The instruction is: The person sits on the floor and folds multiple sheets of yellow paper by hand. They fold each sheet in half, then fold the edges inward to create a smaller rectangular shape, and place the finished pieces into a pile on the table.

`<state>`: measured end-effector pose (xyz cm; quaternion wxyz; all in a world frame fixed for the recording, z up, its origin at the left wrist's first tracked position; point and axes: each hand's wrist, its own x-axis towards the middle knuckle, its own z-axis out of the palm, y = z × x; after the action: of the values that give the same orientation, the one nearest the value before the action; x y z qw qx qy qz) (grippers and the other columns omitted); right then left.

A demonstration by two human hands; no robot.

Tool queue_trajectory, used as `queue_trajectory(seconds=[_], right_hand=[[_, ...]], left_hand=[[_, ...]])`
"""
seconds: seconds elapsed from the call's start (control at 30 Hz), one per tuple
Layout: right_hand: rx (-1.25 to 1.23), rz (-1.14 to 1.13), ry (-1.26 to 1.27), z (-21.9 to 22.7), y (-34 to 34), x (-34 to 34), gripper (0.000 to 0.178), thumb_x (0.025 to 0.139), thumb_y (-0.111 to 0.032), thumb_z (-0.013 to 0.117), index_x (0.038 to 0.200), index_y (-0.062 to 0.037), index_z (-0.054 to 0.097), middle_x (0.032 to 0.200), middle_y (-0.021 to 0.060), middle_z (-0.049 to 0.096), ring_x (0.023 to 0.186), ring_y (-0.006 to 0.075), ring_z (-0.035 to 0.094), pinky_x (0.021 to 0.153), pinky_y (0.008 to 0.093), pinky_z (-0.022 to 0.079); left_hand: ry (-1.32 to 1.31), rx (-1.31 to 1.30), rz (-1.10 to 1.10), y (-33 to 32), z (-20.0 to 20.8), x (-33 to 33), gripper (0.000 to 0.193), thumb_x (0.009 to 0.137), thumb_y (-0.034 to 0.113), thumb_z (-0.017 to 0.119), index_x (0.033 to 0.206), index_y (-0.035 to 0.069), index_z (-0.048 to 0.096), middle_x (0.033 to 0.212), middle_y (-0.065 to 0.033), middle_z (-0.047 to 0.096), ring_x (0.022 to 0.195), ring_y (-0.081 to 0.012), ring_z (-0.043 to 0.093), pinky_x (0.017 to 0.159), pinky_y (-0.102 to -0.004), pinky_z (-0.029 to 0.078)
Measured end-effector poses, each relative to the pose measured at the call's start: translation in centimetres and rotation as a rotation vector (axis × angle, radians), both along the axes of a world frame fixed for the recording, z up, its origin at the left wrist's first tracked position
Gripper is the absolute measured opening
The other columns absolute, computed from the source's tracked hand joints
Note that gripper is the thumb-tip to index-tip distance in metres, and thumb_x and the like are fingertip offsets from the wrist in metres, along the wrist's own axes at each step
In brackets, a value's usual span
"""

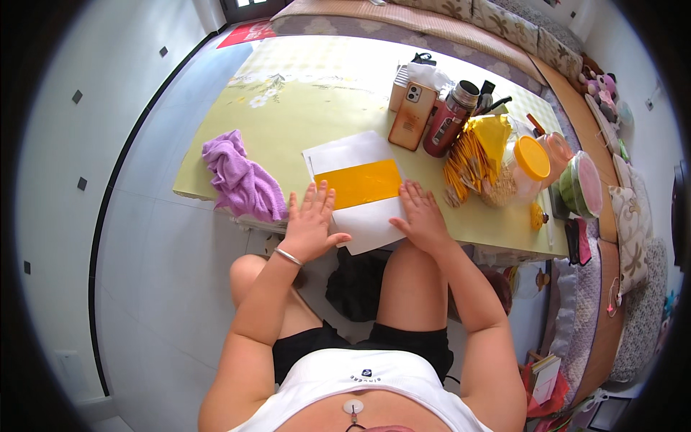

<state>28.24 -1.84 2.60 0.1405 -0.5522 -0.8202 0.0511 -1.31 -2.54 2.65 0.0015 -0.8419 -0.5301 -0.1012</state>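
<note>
A yellow sheet (366, 183) lies flat on a larger white sheet (353, 155) at the near edge of the surface (309, 108), with the white sheet's near corner hanging a little over that edge. The left hand (311, 223) rests palm down with its grip wide, fingers spread and straight, fingertips touching the white sheet just left of the yellow sheet's near left corner; it holds nothing. The right hand (421, 216) also lies flat with its grip wide, fingers pressing the white sheet just beside the yellow sheet's near right corner, so the yellow sheet sits between and slightly beyond the two hands. A bangle (288, 256) circles the left wrist. To the left, a purple cloth (241, 180) lies bunched at the surface's near edge. Farther off and to the right stand a phone (413, 115) propped upright, a red bottle (450, 119), a pile of yellow packets (471, 162), a jar with a yellow lid (529, 162) and a tub with a pink lid (581, 184).
</note>
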Motion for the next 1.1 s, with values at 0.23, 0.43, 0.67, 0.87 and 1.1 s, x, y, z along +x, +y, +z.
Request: queue_trajectory(seconds=[0.23, 0.43, 0.67, 0.87, 1.1], right_hand=[[0.073, -0.131, 0.737, 1.3, 2.8, -0.5, 0.038, 0.094, -0.016, 0.066, 0.124, 0.0055, 0.061, 0.115, 0.0197, 0.066, 0.104, 0.0309, 0.065, 0.088, 0.0395, 0.053], [-0.490, -0.295, 1.101, 0.5, 7.1, -3.9, 0.061, 0.094, -0.007, 0.063, 0.148, 0.0061, 0.038, 0.089, 0.0105, 0.065, 0.062, 0.0137, 0.067, 0.053, 0.0272, 0.054], [-0.557, -0.328, 0.970, 0.8, 3.9, -1.5, 0.065, 0.094, -0.007, 0.063, 0.149, 0.0092, 0.033, 0.088, 0.0115, 0.065, 0.066, 0.0149, 0.069, 0.053, 0.0269, 0.054], [-0.635, -0.423, 1.213, 0.0, 3.5, 1.3, 0.066, 0.095, -0.009, 0.063, 0.151, 0.0062, 0.032, 0.089, 0.0125, 0.067, 0.065, 0.0157, 0.069, 0.055, 0.0272, 0.055], [-0.650, -0.403, 1.479, 1.5, 2.3, 2.8, 0.043, 0.096, -0.014, 0.065, 0.135, -0.0005, 0.052, 0.088, 0.0106, 0.070, 0.067, 0.0170, 0.070, 0.057, 0.0277, 0.057]], left_hand=[[-0.435, 0.203, 0.164, 5.0, 1.0, -1.1, 0.051, 0.078, 0.012, 0.078, 0.124, -0.001, 0.059, 0.126, -0.0196, 0.062, 0.118, -0.0380, 0.055, 0.105, -0.0442, 0.043], [-0.394, -0.345, 0.423, 8.7, 3.0, -0.9, 0.052, 0.066, 0.022, 0.089, 0.111, 0.005, 0.068, 0.109, -0.0161, 0.064, 0.114, -0.0360, 0.054, 0.102, -0.0429, 0.045], [-0.273, -0.159, 0.226, 8.7, 2.1, 0.3, 0.039, 0.057, 0.023, 0.091, 0.084, 0.005, 0.070, 0.089, -0.0156, 0.068, 0.091, -0.0338, 0.063, 0.087, -0.0408, 0.052], [-0.492, -0.027, 0.025, 7.7, 1.7, 2.7, 0.021, 0.066, 0.003, 0.080, 0.083, 0.003, 0.069, 0.077, -0.0113, 0.065, 0.080, -0.0279, 0.064, 0.070, -0.0368, 0.051], [-1.014, -0.221, 0.150, 5.1, 2.4, 4.2, 0.016, 0.079, -0.011, 0.064, 0.087, 0.002, 0.070, 0.077, -0.0037, 0.068, 0.062, -0.0159, 0.059, 0.058, -0.0299, 0.049]])
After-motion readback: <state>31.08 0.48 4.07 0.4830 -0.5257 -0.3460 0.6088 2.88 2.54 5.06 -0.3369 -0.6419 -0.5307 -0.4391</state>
